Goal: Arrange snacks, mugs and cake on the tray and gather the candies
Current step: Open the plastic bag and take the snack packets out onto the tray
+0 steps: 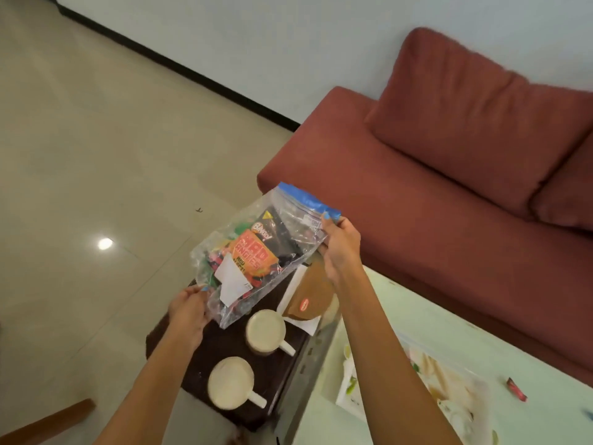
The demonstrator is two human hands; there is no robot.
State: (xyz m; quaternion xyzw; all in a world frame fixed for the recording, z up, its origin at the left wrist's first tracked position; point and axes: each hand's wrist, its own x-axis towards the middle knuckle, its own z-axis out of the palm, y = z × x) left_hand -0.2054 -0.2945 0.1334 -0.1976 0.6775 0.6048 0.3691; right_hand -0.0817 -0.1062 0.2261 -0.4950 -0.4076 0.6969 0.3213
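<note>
Now we hold clear snack bag [256,255] over dark tray [224,342]: left hand [189,311] pinching bottom corner, right hand [338,244] gripping blue zip edge; two mugs [265,330] below.

Dark brown tray [224,342] carries two cream mugs [265,331] [231,382], one at its centre, one toward 7 o'clock, handles pointing 4 o'clock. Brown cake [313,293] on white paper [300,311] at 1 o'clock. Pale table [481,342] beside the tray holds a red candy [516,389] at 4 o'clock.
</note>
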